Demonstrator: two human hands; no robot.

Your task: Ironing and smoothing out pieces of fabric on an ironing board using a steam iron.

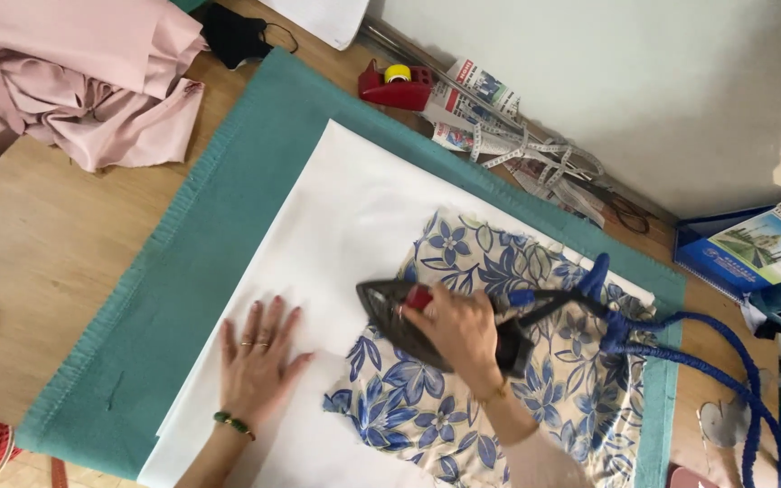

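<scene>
The right hand (459,330) wraps shut around the handle of a dark iron (409,318), so the handle and much of the iron's top are hidden under the fingers; only its pointed nose and a red knob show clearly. Its blue cord (680,336) loops off toward the right and is cut off at the frame's edge. The iron rests on a piece of cream fabric with blue flowers (499,380), whose lower end runs out of view. That fabric lies on a white cloth (336,217) spread over a teal blanket (201,235) on a wooden table (29,244). The left hand (258,361) lies open and flat on the white cloth — fingers spread, holding nothing — just beside the floral piece. Farther off sit pink fabric (74,81), a red tape dispenser (395,86) and a measuring tape (535,149).
</scene>
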